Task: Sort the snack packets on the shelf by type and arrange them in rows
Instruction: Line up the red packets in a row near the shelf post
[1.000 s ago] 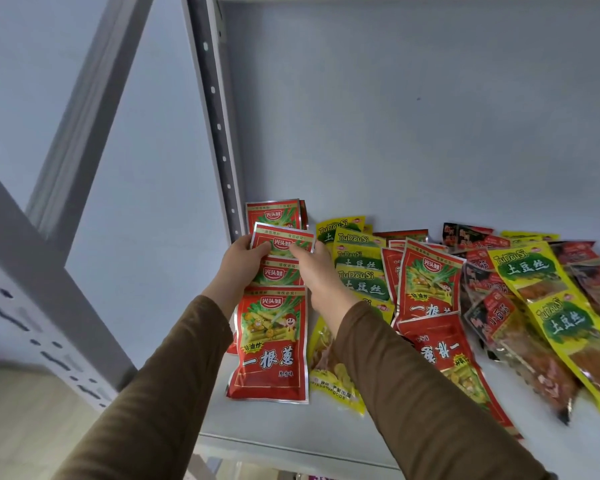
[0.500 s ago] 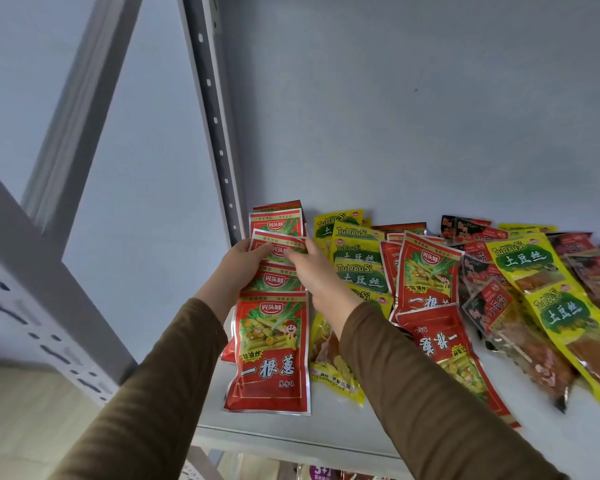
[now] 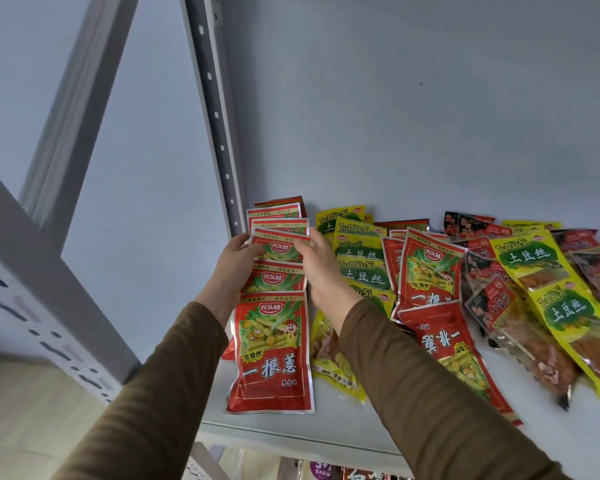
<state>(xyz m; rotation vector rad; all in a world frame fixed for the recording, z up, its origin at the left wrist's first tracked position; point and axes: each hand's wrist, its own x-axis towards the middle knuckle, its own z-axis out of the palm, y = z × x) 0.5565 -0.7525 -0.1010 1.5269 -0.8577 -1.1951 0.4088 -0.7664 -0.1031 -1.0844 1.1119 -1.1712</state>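
Note:
A column of overlapping red snack packets [image 3: 270, 351] runs from the shelf's front edge back to the wall at the left. My left hand [image 3: 236, 261] and my right hand [image 3: 321, 268] pinch the two sides of one red packet [image 3: 278, 247] near the back of that column. To the right lies a row of yellow-green packets [image 3: 359, 258], half hidden under my right forearm. Two more red packets [image 3: 430, 275] lie right of those. Dark red-and-black packets [image 3: 492, 299] and long yellow packets [image 3: 548, 289] are heaped at the far right.
The white shelf board [image 3: 291, 431] ends at a front lip below my arms. A perforated grey upright [image 3: 219, 133] stands just left of the red column, with the grey back wall behind. More packets show on a lower shelf [image 3: 326, 471].
The held red packet has been lowered and slid back onto the column, from lifted above it to lying flatter among the others. Both hands stayed on its sides.

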